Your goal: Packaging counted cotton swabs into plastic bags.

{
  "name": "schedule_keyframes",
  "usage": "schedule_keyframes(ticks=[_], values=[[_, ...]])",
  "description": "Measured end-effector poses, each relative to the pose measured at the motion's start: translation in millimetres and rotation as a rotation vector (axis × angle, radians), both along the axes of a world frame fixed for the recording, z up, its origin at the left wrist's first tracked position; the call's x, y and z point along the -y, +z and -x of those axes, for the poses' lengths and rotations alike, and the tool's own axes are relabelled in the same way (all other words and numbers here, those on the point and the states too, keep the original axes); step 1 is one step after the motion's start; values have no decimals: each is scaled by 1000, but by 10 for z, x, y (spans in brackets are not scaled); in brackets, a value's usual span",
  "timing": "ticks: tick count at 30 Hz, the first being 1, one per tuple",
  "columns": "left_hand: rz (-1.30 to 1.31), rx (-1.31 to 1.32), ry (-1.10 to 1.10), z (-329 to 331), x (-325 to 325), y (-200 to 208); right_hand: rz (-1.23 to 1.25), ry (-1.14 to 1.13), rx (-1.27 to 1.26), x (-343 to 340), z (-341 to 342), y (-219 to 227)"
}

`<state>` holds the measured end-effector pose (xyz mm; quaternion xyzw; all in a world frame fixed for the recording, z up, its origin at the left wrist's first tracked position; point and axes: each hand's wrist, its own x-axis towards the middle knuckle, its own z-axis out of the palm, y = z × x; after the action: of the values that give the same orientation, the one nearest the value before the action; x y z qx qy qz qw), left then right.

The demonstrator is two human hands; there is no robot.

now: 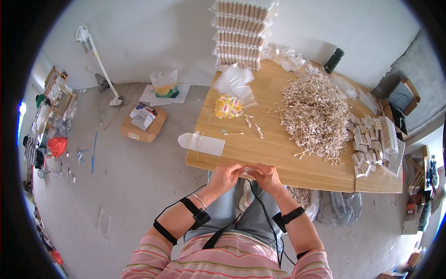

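My left hand (227, 176) and my right hand (265, 177) meet at the table's near edge, fingertips closed together. Something small and whitish shows between them; its kind is too hidden to tell. Ahead lie several loose cotton swabs (253, 126) beside a bunch of yellow-and-white printed labels (228, 107). A white card (207, 143) with swabs across it lies at the left table edge. To the right rises a big heap of cotton swabs (316, 116). Empty clear plastic bags (234, 81) lie behind the labels.
The wooden table (269, 153) carries a tall stack of bagged swabs (239, 39), a dark bottle (333, 60) and small white packs (369, 142). A cardboard box (149, 128) and a white stick vacuum (100, 60) stand on the floor, left. Grey plastic bags (339, 207) lie under the table.
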<state>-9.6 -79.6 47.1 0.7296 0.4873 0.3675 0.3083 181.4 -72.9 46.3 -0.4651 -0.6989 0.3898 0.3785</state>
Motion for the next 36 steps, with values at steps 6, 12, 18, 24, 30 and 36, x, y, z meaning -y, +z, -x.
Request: schedule_keyframes(ticks=[6,12,18,24,30,36], values=[[58,146,2,23,-30,16,23,8,22,-6,32,77],[111,-134,-71,36,-21,-117,-146,7,163,2,60,-323],[-116,-166,-102,59,-92,-218,-265,31,246,-71,101,-344],[-118,-195,-152,90,-147,-210,-243,73,221,-112,77,-387],[-52,-164,-121,105,-131,-190,-146,12,112,-115,53,-434],[-28,-198,-104,105,-114,-246,-116,30,160,-146,23,-459]])
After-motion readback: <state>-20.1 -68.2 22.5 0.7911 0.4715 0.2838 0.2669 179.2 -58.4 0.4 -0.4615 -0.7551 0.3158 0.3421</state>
